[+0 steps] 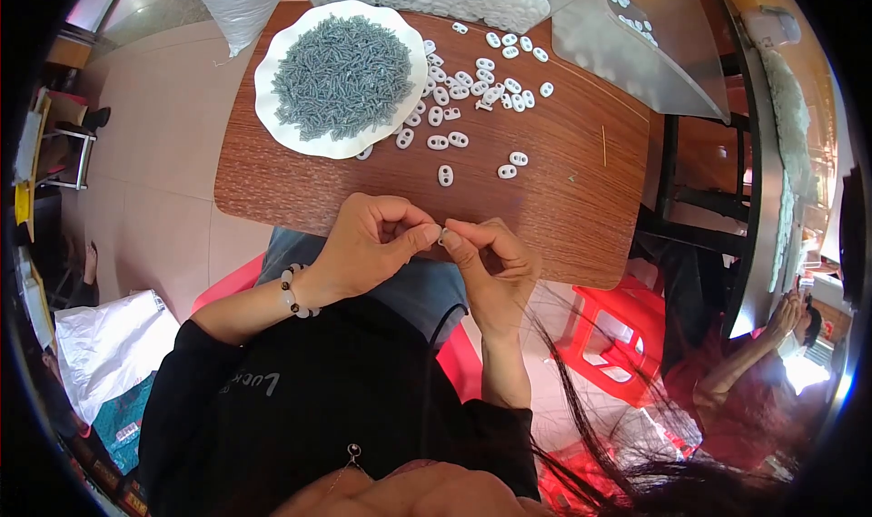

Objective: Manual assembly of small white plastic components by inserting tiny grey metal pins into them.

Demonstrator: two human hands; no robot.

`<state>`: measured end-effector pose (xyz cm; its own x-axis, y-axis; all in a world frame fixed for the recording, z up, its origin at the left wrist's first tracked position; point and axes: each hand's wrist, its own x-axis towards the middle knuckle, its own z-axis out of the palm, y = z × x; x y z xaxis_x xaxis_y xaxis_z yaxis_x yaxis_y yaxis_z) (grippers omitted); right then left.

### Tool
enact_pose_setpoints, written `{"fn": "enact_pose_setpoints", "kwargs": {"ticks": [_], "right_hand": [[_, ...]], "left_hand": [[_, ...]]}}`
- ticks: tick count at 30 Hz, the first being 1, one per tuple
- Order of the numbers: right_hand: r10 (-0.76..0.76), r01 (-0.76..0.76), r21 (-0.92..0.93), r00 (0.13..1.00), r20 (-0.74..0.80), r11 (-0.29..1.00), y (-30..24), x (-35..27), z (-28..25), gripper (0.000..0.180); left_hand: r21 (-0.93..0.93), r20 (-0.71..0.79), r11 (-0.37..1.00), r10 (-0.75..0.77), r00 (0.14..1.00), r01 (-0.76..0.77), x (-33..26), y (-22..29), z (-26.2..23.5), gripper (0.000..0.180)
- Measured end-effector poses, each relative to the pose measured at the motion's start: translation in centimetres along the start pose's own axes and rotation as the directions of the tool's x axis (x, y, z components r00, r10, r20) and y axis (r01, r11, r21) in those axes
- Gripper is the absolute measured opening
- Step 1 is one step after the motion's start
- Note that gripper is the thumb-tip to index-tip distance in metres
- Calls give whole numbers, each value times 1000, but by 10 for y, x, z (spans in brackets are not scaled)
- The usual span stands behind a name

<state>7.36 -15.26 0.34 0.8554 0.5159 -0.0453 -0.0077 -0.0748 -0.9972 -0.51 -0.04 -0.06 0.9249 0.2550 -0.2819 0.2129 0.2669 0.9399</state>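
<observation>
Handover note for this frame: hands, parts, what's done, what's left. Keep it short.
Left hand and right hand meet at the near edge of the wooden board, fingers pinching one small white part between them.
White plate of grey screws sits far left on the board.
Loose white two-hole pieces lie scattered right of the plate.
Done: no finished pile is identifiable.
Left: the scattered pieces and the full plate.

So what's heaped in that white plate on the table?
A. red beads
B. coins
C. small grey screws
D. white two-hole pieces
C: the plate holds a heap of small grey screws; the white two-hole pieces lie loose on the table beside it.
</observation>
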Motion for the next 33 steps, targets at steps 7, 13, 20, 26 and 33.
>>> {"fn": "enact_pose_setpoints", "kwargs": {"ticks": [7,13,20,26,33], "right_hand": [[67,-68,56,998,7,996,4,0,0,13],[116,-113,122,993,-19,986,3,3,0,12],[120,-108,173,991,-62,979,7,4,-2,12],[155,-133,170,980,-128,976,9,2,-13,15],[126,-73,254,972,-200,964,7,-5,-29,16]], "left_hand": [[-15,4,1000,-24,1000,24,1,-2,-2,17],[-33,30,997,-70,997,71,2,3,-4,28],[-94,32,992,-85,996,88,4,3,-5,33],[284,-68,955,111,991,-88,13,18,-16,15],[830,203,395,446,872,-395,40,18,-14,31]]}}
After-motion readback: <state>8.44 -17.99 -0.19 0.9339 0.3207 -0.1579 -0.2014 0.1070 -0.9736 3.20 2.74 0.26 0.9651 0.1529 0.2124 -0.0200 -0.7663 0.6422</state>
